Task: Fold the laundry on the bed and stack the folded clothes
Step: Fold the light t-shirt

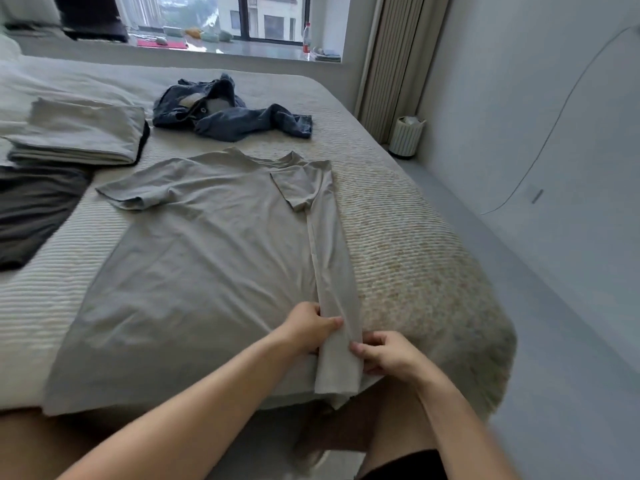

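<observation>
Shirt (194,258) lies flat on bed (398,237), right edge folded inward into a strip. Left hand (306,327) and right hand (384,355) pinch that strip near the hem, 1 on each side, thumbs on top, likely to square the fold. Beyond the fingertips: unfolded jeans (225,109); folded stack (79,133) far left.

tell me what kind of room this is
Most likely a home bedroom: a wide bed with a ribbed cover, clothes on it including a grey t-shirt and a folded stack, and a window sill beyond.
</observation>
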